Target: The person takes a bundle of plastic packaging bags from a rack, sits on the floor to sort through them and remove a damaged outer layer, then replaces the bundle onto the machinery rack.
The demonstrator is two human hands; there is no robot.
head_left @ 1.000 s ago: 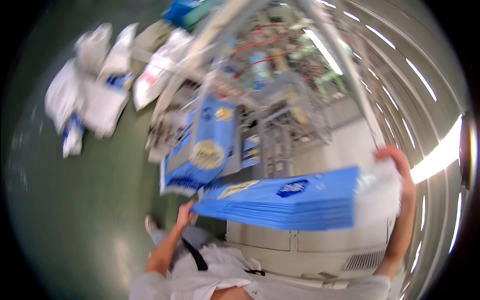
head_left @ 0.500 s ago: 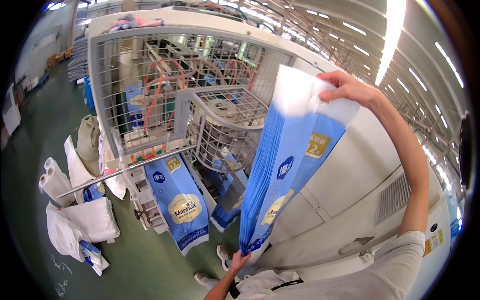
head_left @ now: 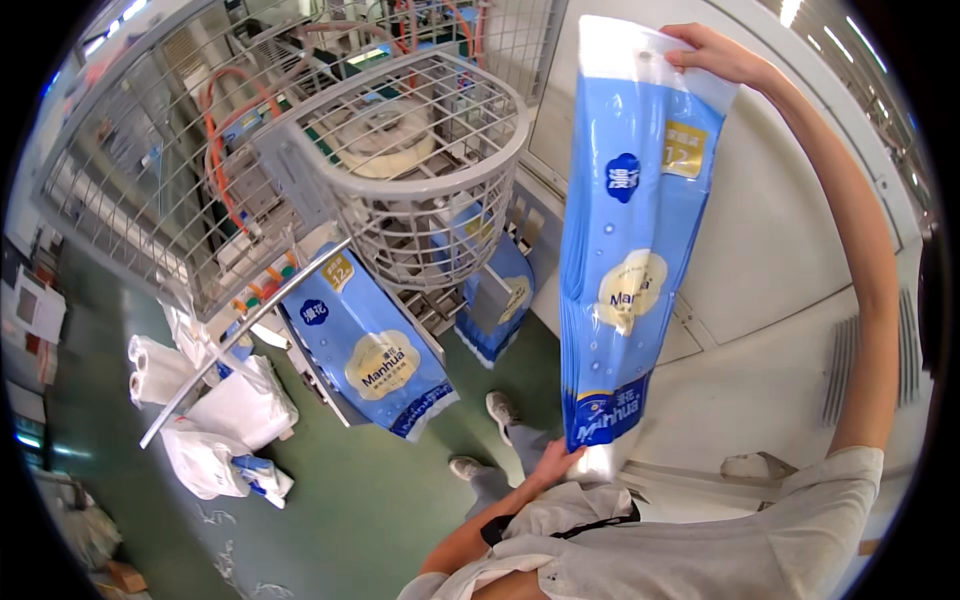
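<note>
A long stack of blue plastic packaging bags [head_left: 625,220] with a white top end hangs nearly upright in front of me. My right hand [head_left: 710,52] pinches its upper right corner, thumb on the front and fingers behind. At the lower end, my left hand [head_left: 558,461] grips the bottom corner of the stack; some of its fingers are hidden. Many thin folded layers show along the stack's left edge. Left of it, another blue bag [head_left: 370,345] lies face up on a sloping machine tray, and one more blue bag [head_left: 500,300] rests behind the rounded guard. Neither hand touches those two.
A grey wire guard [head_left: 430,180] with a rounded basket-like section stands ahead on the machine. A metal bar [head_left: 245,340] juts out toward the left. White plastic bundles [head_left: 245,405] lie on the green floor [head_left: 350,520]. White machine panels [head_left: 770,240] rise at the right.
My view has tipped downward. The stack has turned so its printed front faces me more squarely and its layered edge shows less. Both hands keep their hold.
</note>
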